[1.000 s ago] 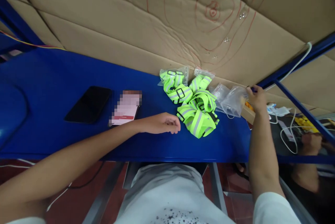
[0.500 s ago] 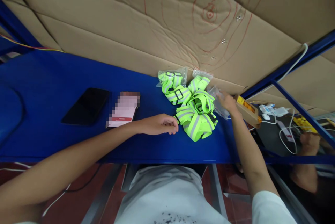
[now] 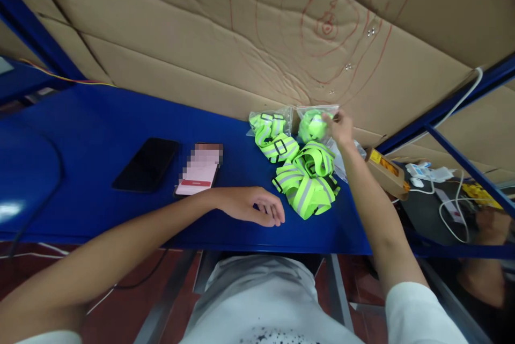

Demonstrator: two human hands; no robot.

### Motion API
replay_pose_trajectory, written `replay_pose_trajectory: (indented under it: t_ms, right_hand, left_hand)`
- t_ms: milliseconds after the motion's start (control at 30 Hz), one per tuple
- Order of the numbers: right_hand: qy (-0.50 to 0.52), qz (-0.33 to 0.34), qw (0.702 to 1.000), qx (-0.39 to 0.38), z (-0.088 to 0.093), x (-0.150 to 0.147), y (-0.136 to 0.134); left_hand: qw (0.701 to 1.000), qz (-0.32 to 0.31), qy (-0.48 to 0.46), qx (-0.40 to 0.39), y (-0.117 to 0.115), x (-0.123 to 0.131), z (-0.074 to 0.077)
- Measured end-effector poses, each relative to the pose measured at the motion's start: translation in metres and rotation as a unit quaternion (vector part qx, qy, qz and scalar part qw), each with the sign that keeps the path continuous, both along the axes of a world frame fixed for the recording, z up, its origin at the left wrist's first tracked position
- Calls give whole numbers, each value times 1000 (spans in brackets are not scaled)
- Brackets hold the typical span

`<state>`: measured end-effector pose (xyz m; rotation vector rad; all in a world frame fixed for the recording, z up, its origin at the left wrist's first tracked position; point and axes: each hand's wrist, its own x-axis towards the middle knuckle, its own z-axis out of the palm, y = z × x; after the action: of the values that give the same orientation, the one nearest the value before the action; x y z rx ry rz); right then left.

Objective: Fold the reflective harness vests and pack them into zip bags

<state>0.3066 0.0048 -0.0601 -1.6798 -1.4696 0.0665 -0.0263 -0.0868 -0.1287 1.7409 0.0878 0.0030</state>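
My right hand (image 3: 341, 128) pinches the upper right edge of a clear zip bag (image 3: 317, 124) with a neon-green reflective strap inside, at the back of the blue table. My left hand (image 3: 261, 206) rests near the front edge, loosely curled and holding nothing. To its right lies a loose heap of neon-green reflective straps (image 3: 308, 194) with grey stripes and black buckles. Another clear bag (image 3: 288, 118) with a green strap stands left of the pinched one; a buckled strap (image 3: 277, 145) lies in front of it. Beneath my right forearm is an empty-looking plastic bag (image 3: 340, 164), partly hidden.
A dark tablet (image 3: 147, 164) and a phone with a lit screen (image 3: 201, 169) lie on the blue table (image 3: 129, 118) at left. A cardboard wall (image 3: 181, 38) rises behind. To the right are a small cardboard box (image 3: 387, 175), a white cable, blue frame bars and another person's hand (image 3: 493, 226).
My right hand has gone from the flat plastic bag to the back bag, which now stands with its green strap inside. My left hand has drawn slightly away from the straps, its fingers loosening.
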Motion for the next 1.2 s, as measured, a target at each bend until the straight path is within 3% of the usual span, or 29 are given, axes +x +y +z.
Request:
replay_pose_trajectory:
  t_ms: [67, 133, 233, 300, 400, 467, 533, 633, 733, 833, 900, 1000, 1200]
  right_hand:
    - [-1, -16, 996, 92, 24, -5, -18]
    - [0, -20, 985, 174, 46, -11, -48]
    - [81, 50, 938, 333, 57, -31, -112]
    - [154, 83, 939, 295, 41, -52, -160]
    - [218, 50, 961, 162, -8, -88, -219]
    - [235, 47, 970, 48, -40, -105, -236]
    - [201, 9, 979, 45, -62, -113, -235]
    - [89, -101, 983, 122, -73, -111, -217]
    - [-26, -134, 977, 164, -73, -112, -205]
    - [-86, -2, 987, 139, -78, -124, -211]
    - [-87, 126, 983, 104, -82, -132, -222]
    - [-27, 235, 971, 30, -79, -136, -239]
    - [88, 216, 966, -110, -54, -147, -246]
  left_hand:
    - [1000, -20, -1, -14, -2, 0, 1]
    - [999, 2, -13, -43, -2, 1, 1]
    - [984, 129, -68, -101, 3, 2, 3]
    - [950, 260, -122, -126, 11, 1, 3]
    - [867, 434, -194, -147, 27, -5, 4]
    - [824, 498, -219, -159, 36, -10, 5]
    - [805, 519, -229, -171, 40, -13, 7]
    - [829, 479, -219, -188, 34, -14, 13]
    - [896, 360, -162, -201, 19, -12, 18]
    - [968, 153, -61, -189, 6, -9, 19]
    - [984, 66, -11, -163, 2, -8, 18]
    - [988, 94, 19, -121, 2, -7, 15]
    - [993, 87, 5, -82, 1, -6, 11]
